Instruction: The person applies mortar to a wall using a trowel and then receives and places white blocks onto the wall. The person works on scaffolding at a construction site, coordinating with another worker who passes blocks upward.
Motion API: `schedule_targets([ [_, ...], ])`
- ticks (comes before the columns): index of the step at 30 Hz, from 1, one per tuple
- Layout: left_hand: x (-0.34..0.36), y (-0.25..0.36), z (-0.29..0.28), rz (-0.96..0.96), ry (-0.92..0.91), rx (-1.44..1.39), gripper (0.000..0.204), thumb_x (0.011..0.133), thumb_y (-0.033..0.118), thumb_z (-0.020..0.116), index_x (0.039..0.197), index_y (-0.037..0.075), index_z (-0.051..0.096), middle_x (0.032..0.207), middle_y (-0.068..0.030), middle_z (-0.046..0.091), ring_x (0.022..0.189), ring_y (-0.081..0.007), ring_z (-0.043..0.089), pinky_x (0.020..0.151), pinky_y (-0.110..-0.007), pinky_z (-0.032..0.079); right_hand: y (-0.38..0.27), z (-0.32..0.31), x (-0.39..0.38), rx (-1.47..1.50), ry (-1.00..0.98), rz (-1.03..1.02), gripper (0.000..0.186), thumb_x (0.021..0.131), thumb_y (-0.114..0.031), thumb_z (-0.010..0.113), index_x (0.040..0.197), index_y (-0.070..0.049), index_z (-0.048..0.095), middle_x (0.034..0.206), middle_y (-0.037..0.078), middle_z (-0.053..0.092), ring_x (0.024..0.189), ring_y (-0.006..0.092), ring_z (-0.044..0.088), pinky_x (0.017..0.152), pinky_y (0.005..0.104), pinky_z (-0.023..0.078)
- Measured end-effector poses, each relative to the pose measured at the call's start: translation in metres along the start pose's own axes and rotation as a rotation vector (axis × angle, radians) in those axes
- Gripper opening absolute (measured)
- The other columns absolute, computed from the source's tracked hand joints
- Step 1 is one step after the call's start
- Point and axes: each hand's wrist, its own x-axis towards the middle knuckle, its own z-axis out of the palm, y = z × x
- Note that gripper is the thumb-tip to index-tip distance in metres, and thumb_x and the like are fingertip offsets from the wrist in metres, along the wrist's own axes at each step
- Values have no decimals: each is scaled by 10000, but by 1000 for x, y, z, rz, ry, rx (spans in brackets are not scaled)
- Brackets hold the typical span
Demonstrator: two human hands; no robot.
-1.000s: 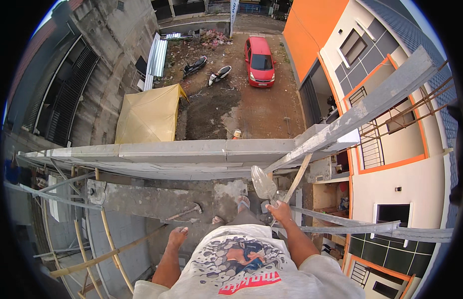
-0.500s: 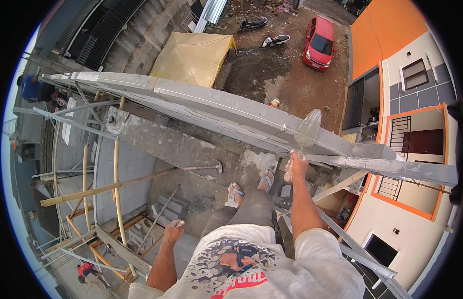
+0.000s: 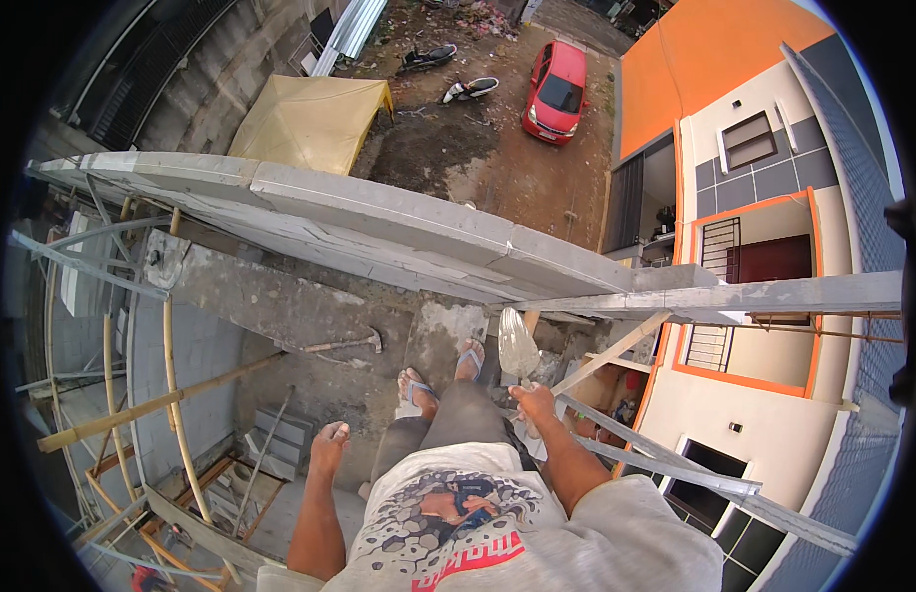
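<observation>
My right hand [image 3: 533, 403] is closed round the handle of a mason's trowel [image 3: 518, 345]. The trowel's grey, mortar-smeared blade points away from me, in front of my right foot and on my side of the wall. Across the front runs a grey block wall [image 3: 379, 212], with a thin white string along its top. My left hand [image 3: 329, 446] hangs at my left side with curled fingers and nothing visible in it. A hammer [image 3: 346, 341] with a wooden handle lies on the platform, nearer my feet than the wall's far left end.
I stand in sandals on a narrow concrete-stained platform [image 3: 270, 291] high above ground. Bamboo poles [image 3: 182, 395] and metal scaffold bars rise at left. A grey beam [image 3: 754, 296] and a wooden brace [image 3: 611, 353] cross at right. Stacked grey blocks [image 3: 280, 434] sit below left.
My right hand has drawn the trowel back from above the wall top toward my body. My left hand has stayed low at my side. The whole view has shifted.
</observation>
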Motion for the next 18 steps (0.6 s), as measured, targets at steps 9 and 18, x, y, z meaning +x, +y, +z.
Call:
schedule_targets([
  [9,17,-13,-16,-31,14,24,446,925,305,615,1217,-32,598,1072,-135,674,968,-198,648,814,-306,516,-57,10,19,-183,-87,-170,353,753,-226,755,961,25,620,758,119,650,581,215,625,520,364,505],
  [18,12,-68,25,-199,109,-62,449,926,325,605,1206,-26,599,1050,-170,677,930,-217,664,824,-339,499,-80,109,52,-838,-232,-237,716,733,-447,734,1204,68,574,1242,289,576,1191,391,550,989,427,449],
])
